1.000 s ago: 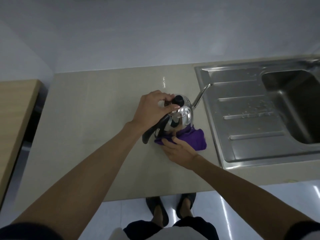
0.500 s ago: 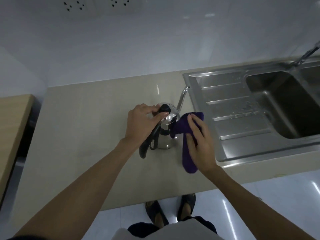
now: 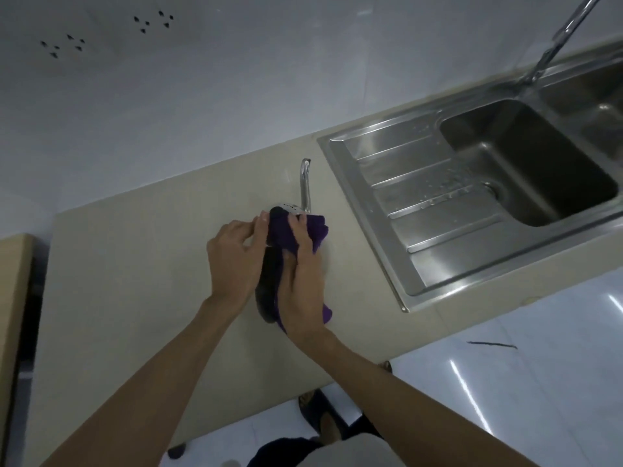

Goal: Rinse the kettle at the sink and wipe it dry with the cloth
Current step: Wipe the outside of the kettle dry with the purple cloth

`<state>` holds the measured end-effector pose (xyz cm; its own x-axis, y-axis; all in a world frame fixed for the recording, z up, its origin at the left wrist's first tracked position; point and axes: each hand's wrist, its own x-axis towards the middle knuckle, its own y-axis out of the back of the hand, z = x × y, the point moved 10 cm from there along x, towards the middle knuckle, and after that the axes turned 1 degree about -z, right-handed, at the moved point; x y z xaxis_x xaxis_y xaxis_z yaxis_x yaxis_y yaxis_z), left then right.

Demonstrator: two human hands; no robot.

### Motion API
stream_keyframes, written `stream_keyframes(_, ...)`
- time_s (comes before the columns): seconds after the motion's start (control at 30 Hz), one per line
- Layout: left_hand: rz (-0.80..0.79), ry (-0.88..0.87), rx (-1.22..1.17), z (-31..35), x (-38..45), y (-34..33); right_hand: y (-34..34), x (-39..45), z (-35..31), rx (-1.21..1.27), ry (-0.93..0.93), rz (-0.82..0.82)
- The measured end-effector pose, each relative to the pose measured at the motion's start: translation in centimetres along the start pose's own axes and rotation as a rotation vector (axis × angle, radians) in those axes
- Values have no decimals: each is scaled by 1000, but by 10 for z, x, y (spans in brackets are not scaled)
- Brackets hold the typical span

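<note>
Beige countertop, smooth, matte, faintly streaked; pale glossy wall behind with two clusters of socket holes at upper left. Wooden-toned unit edge at far left. White glossy floor tiles below the counter front, light reflecting off them.

Stainless steel sink set into counter at right: ribbed draining board speckled with water drops, deep rectangular basin beyond. Thin metal tap angled in from top right.

Kettle standing on counter just left of sink rim; polished steel, slender gooseneck spout rising toward wall, perforated lid patch showing, dark curved handle pointing toward counter front. Body mostly hidden.

Purple cloth, soft, bunched, draped over kettle top and trailing down along handle.

Right hand pressed flat over cloth against kettle, fingers curled round fabric, gripping it. Left hand beside kettle on its left, fingertips pinched at lid edge, steadying; exact hold partly hidden by cloth.

Dark footwear visible on floor beneath.
</note>
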<state>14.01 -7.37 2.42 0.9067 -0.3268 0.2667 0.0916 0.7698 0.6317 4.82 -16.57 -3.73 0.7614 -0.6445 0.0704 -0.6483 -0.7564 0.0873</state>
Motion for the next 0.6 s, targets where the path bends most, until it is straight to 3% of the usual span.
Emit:
stream_keyframes(0.07,0,25,-25,0,1,0,-2,-1,15,144,-90,74)
stream_keyframes(0.17,26,-9,11,3,2,3,8,-9,46,99,-173,155)
stream_keyframes(0.33,46,-21,2,-1,0,1,14,-18,117,308,-692,209)
stream_keyframes(0.5,39,-50,-3,1,1,2,2,1,43,210,-252,260)
stream_keyframes(0.6,18,-10,-4,-1,1,0,13,3,70,231,-364,245)
